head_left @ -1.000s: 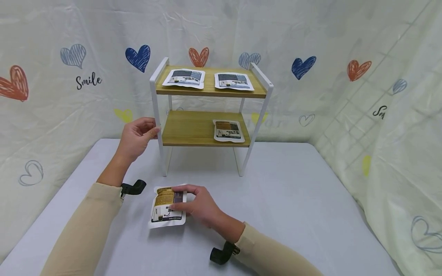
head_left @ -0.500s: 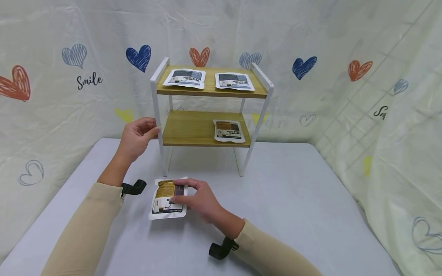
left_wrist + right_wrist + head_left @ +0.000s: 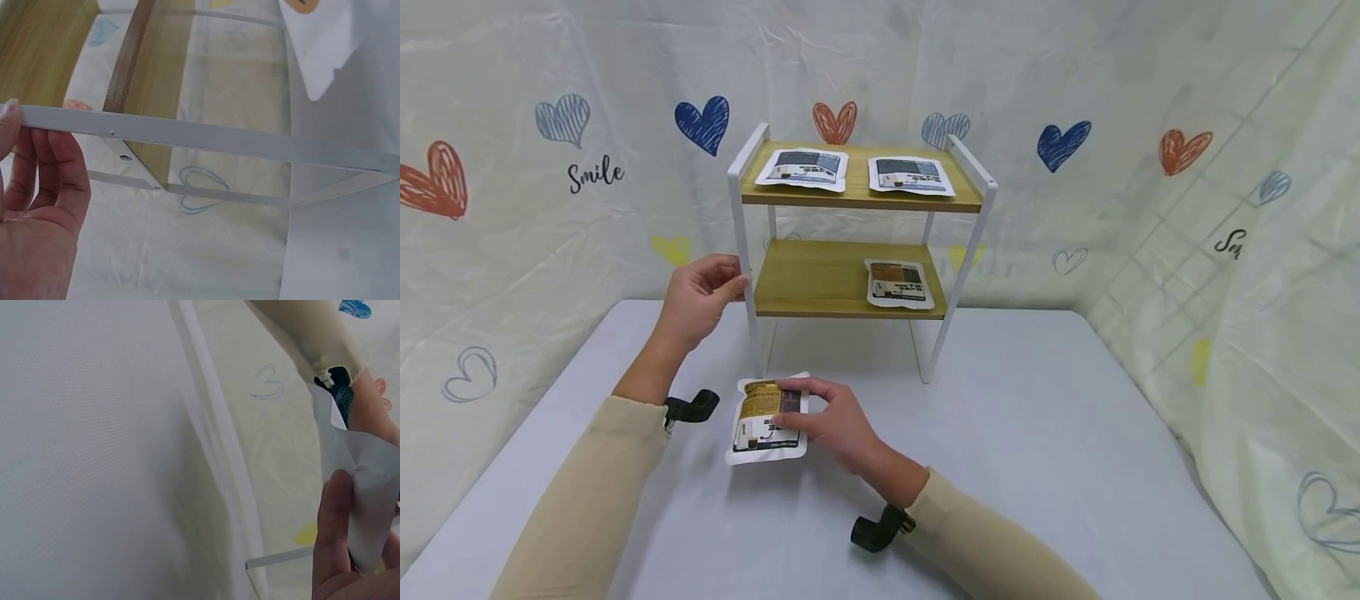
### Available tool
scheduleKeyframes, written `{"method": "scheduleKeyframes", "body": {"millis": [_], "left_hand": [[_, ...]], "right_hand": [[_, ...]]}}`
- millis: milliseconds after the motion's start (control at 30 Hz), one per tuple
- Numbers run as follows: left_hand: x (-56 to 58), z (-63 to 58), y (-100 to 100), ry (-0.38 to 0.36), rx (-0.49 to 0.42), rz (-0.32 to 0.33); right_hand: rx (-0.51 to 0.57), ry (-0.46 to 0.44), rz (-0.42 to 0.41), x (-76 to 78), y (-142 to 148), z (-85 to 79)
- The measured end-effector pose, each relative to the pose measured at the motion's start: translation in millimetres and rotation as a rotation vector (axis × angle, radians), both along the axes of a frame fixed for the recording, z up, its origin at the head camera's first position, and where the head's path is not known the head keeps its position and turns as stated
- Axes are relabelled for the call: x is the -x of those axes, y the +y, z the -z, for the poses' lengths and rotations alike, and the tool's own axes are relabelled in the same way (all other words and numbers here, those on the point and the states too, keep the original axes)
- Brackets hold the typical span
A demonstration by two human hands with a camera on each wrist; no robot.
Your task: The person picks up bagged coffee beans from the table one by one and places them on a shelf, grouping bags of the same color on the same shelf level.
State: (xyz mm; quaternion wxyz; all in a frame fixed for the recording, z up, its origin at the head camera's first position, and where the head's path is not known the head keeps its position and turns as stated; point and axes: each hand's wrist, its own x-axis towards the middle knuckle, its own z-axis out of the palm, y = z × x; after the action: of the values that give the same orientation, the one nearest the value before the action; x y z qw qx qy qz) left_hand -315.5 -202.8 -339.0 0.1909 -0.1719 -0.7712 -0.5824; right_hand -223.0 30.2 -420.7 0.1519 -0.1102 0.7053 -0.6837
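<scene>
In the head view my left hand (image 3: 696, 304) grips the left upright (image 3: 741, 225) of a two-tier shelf with white metal frame and wooden boards. The left wrist view has the thumb above this white bar (image 3: 200, 134) and the curled fingers (image 3: 69, 169) below it. My right hand (image 3: 844, 429) pinches the right side of a white pouch with brown-and-gold print (image 3: 758, 429), held above the table in front of the shelf, its shadow beneath. From the right wrist camera, the pouch's plain white back (image 3: 372, 487) faces me, a finger pressed against it.
Two blue-printed white pouches, one left (image 3: 802, 169) and one right (image 3: 912, 176), lie on the top board (image 3: 857, 179). A brown-printed pouch (image 3: 898, 284) lies at the right of the lower board (image 3: 812, 279). A heart-patterned curtain (image 3: 1037, 225) surrounds the white table (image 3: 1037, 433).
My right hand has raised the brown-and-gold pouch and carried it slightly forward, towards the shelf. The left hand stays on the upright, and the pouches on the boards have not moved.
</scene>
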Motion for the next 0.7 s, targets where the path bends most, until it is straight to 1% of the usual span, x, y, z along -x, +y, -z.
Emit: {"method": "scheduleKeyframes", "body": {"millis": [267, 433, 700], "left_hand": [[-0.1, -0.5, 1.3, 0.005, 0.019, -0.029], [0.6, 0.2, 1.2, 0.005, 0.021, -0.034], [1.6, 1.1, 0.6, -0.001, 0.027, -0.036]], "right_hand": [[0.025, 0.012, 0.018, 10.1, 2.8, -5.5], [0.042, 0.016, 0.028, 16.8, 4.6, -8.1], [0.033, 0.019, 0.057, 20.6, 8.6, -17.7]]}}
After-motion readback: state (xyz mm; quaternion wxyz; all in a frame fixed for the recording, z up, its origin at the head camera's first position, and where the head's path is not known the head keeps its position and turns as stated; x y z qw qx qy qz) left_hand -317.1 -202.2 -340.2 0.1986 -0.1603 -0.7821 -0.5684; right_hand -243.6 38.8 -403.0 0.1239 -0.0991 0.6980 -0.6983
